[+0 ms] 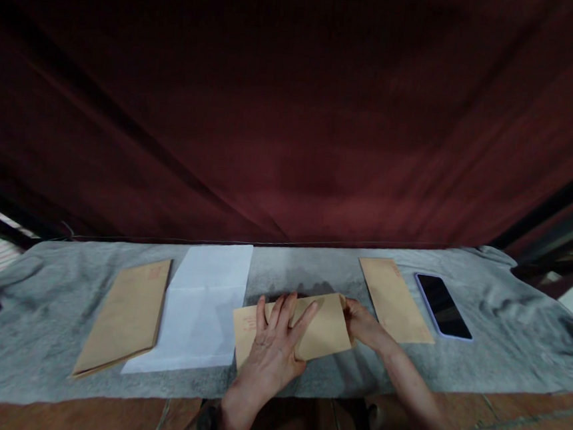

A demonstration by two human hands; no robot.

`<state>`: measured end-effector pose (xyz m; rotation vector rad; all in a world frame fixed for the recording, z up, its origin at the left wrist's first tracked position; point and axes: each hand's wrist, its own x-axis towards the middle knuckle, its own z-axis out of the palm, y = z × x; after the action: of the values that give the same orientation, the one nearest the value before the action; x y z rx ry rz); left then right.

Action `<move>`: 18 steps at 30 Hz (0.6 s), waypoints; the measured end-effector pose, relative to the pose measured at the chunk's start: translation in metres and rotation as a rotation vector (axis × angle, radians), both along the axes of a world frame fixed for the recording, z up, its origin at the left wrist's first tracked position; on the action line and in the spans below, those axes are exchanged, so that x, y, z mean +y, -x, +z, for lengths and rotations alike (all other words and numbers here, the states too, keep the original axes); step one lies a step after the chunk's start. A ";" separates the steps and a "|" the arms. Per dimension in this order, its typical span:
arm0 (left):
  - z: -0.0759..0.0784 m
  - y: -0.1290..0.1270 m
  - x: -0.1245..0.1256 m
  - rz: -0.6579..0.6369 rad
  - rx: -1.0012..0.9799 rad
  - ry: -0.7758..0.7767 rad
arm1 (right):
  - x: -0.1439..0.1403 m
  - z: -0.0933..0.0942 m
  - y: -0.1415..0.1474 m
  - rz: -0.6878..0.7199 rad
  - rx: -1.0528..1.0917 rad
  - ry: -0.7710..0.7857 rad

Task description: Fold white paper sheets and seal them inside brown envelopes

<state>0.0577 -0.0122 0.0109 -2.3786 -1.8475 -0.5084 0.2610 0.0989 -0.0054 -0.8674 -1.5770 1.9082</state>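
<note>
A brown paper envelope [324, 329] lies across the grey cloth [507, 328] in front of me. My left hand [275, 344] presses flat on its middle with fingers spread. My right hand [364, 325] pinches the envelope's right end, where the flap is. A stack of brown envelopes [127, 315] sits at the left, with a folded white sheet of paper [203, 308] beside it. Another brown envelope [394, 298] lies to the right of my hands.
A black phone [443, 306] lies on the cloth at the right, next to the single envelope. A dark red curtain [296, 109] hangs behind the table. Wooden table edge [524, 416] shows in front of the cloth.
</note>
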 end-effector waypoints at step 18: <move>-0.015 -0.005 0.005 0.009 0.010 -0.022 | -0.003 0.003 -0.031 -0.081 -0.038 0.019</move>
<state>0.0627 -0.0069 -0.0038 -2.3530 -1.8384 -0.5122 0.2919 0.0957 -0.0027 -0.9668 -1.5240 1.8634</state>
